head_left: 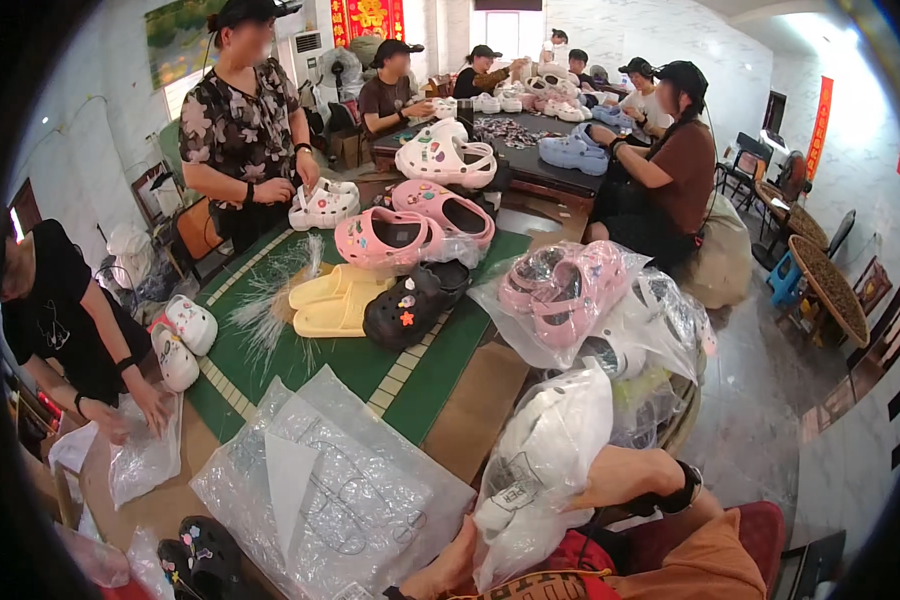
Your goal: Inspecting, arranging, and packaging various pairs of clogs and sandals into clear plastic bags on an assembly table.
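Close to my body, a clear plastic bag (545, 430) holds white clogs. My right hand (615, 478) grips its side, the fingers partly hidden by the plastic. Low on the same bag, my left hand (453, 562) pinches its edge. On the table left of the bag lies a stack of clear plastic bags (370, 500) with a white sheet corner on top. Just beyond my right hand, bagged pink clogs (565, 295) rest on a pile of bagged white clogs (660, 325).
Yellow slides (340, 302), a black clog (410, 310) and pink clogs (390, 238) stand on the green table (410, 400). Black clogs (205, 560) sit at the near left. A co-worker's hands (135, 415) handle a bag at left; another person holds a white clog (325, 205). More people sit farther back.
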`<state>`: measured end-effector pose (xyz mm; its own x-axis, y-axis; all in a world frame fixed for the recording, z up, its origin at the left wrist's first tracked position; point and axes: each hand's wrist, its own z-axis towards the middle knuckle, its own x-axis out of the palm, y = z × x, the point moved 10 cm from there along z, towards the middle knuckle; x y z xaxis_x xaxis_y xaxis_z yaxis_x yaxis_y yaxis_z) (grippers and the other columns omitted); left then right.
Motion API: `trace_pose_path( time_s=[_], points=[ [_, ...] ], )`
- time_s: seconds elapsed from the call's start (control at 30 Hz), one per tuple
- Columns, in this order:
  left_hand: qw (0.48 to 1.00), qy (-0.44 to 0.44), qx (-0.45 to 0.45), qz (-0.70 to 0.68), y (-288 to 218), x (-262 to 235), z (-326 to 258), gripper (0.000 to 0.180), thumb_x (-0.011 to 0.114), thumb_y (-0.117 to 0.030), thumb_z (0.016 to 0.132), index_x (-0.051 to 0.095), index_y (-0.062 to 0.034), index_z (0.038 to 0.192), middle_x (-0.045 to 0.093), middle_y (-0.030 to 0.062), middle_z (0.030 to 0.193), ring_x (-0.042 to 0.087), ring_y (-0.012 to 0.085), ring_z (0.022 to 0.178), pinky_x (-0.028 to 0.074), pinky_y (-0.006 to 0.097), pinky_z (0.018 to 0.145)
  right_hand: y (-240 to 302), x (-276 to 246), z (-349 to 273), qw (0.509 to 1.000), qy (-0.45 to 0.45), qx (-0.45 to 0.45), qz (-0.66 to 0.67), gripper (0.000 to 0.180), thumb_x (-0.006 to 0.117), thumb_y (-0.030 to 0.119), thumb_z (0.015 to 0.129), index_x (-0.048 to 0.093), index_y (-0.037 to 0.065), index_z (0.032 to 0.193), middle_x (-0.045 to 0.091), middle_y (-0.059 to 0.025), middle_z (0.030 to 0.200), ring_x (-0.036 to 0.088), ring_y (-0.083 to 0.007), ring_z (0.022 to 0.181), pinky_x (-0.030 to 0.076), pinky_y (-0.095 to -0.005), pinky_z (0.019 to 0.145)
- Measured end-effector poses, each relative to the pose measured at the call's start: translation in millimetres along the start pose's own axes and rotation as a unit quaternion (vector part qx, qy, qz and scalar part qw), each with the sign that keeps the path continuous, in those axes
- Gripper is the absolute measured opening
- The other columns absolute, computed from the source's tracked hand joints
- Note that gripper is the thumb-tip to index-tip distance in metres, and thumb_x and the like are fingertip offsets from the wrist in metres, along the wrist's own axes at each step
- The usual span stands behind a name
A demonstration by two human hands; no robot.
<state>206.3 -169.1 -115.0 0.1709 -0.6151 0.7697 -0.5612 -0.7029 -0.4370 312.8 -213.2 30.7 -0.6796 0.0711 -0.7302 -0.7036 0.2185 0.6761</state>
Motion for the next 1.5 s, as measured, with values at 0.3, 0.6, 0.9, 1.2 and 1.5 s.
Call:
trace_pose_path(
  time_s=[0.3, 0.6, 0.9, 1.2, 1.5],
  points=[
    [0.999, 0.002, 0.036, -0.014, 0.0, -9.9, 7.0, 0.058, 0.027, -0.047, 0.093, 0.017, -0.0098, 0.136, 0.033, 0.0076, 0.133, 0.039, 0.0211, 0.117, 0.034, 0.034, 0.097, -15.5, -23.2, -1.7, 0.998, -0.037, 0.011, 0.053, 0.049, 0.061, 0.032, 0.078, 0.049, 0.003, 0.116, 0.054, -0.0169, 0.112, 0.049, -0.0329, 0.104, 0.037, -0.0360, 0.091],
    [0.964, 0.009, -0.008, 0.264, 23.1, -0.6, 85.3, 0.063, 0.051, -0.034, 0.087, 0.019, -0.0109, 0.136, 0.034, 0.0077, 0.129, 0.045, 0.0198, 0.107, 0.039, 0.034, 0.087, -178.7, -40.5, -139.0, 0.895, -0.205, 0.349, 0.186, 0.041, 0.065, 0.019, 0.072, 0.056, 0.001, 0.108, 0.060, -0.0035, 0.093, 0.055, -0.0154, 0.082, 0.044, -0.0291, 0.073],
    [0.995, -0.063, -0.015, 0.080, 27.1, -89.7, 124.8, 0.065, 0.053, -0.026, 0.086, 0.013, -0.0113, 0.134, 0.027, 0.0212, 0.132, 0.051, 0.0359, 0.106, 0.044, 0.044, 0.087, -176.9, -35.9, -136.2, 0.750, -0.397, 0.148, 0.509, 0.038, 0.057, 0.015, 0.079, 0.052, 0.002, 0.115, 0.059, -0.0047, 0.103, 0.057, -0.0146, 0.088, 0.044, -0.0276, 0.077],
    [0.989, -0.099, 0.055, -0.099, 9.7, -76.2, 144.9, 0.079, 0.041, -0.060, 0.082, 0.002, -0.0209, 0.139, 0.012, 0.0196, 0.140, 0.041, 0.0368, 0.113, 0.039, 0.048, 0.089, -158.1, -59.5, -89.4, 0.736, -0.347, 0.069, 0.577, 0.040, 0.050, 0.017, 0.084, 0.046, -0.003, 0.119, 0.056, -0.0093, 0.111, 0.055, -0.0174, 0.100, 0.043, -0.0303, 0.085],
    [0.969, -0.084, 0.141, 0.186, -5.6, -39.2, 193.9, 0.079, 0.056, -0.036, 0.083, 0.007, -0.0113, 0.139, 0.036, 0.0132, 0.126, 0.046, 0.0205, 0.100, 0.039, 0.035, 0.085, -240.8, -60.1, -142.1, 0.845, -0.379, 0.370, 0.069, 0.036, 0.052, 0.025, 0.083, 0.053, -0.001, 0.109, 0.057, -0.0157, 0.106, 0.056, -0.0281, 0.094, 0.044, -0.0348, 0.081]
  ],
)
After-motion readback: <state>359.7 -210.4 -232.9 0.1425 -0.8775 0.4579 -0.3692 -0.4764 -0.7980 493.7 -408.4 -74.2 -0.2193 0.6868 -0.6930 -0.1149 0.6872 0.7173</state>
